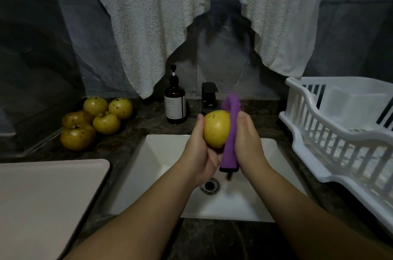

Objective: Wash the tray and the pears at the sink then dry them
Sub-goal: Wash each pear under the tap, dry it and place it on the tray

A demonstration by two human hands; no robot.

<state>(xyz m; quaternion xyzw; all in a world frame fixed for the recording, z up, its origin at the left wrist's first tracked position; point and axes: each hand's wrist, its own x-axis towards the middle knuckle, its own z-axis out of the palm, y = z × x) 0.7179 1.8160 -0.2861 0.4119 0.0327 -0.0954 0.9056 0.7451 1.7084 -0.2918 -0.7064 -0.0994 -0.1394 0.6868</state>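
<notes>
One pear [216,129] is held above the white sink [165,153], over the back half of the basin. The left hand [200,149] cups it from below and from the left side, fingers curled round the fruit. The pear is nearly round, so no clear long axis can be stated; its stem end cannot be told from this view. The right hand [247,140] presses a purple cloth [230,132] against the right side of the pear, fingers curled over the cloth. The cloth hangs as a long strip, long axis near upright, its top end blurred and its lower end over the basin, above the drain [210,185].

Five more pears [96,120] lie in a cluster on the dark countertop [136,132] at the back left, touching one another. Their dark-spotted stem ends face upward.

A beige tray [42,196] lies flat at the left front corner of the countertop, its right edge just beside the sink rim.

A brown pump bottle [175,98] stands upright behind the sink, beside a dark faucet [208,96]. Its white label carries print too small to read.

A white dish rack [340,132] sits on the right end of the countertop. A white towel [191,15] hangs on the wall above.
</notes>
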